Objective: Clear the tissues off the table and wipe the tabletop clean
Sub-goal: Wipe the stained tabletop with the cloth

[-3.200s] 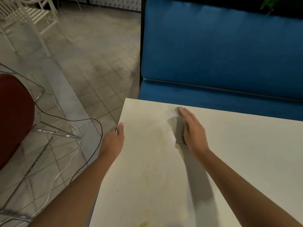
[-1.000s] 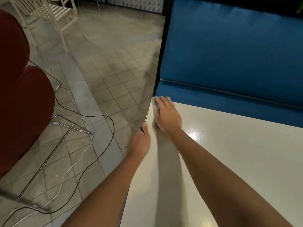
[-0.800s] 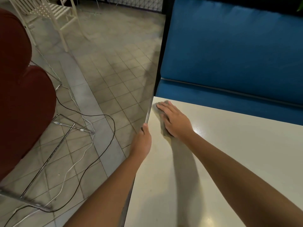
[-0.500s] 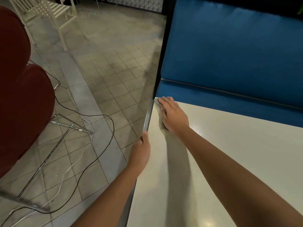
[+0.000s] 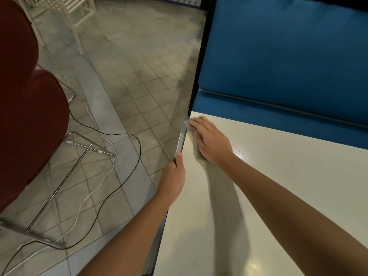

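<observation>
Pressing a grey cloth (image 5: 187, 124) flat under the right hand (image 5: 212, 141) at the surface (image 5: 278, 186) corner.
It pokes out past that hand's straight fingertips, reaching the rim. Just nearer, the left hand (image 5: 173, 180) grips the surface edge, thumb on top. A blue seat (image 5: 288, 56) lies beyond.

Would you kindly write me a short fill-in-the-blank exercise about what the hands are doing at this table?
1. The right hand presses a grey cloth flat at the far ____ corner of the table.
2. The left hand grips the table's left ____.
3. The bench beyond the table has ____ cushions.
4. A black cable lies on the tiled ____.

Missing words: left; edge; blue; floor.
</observation>
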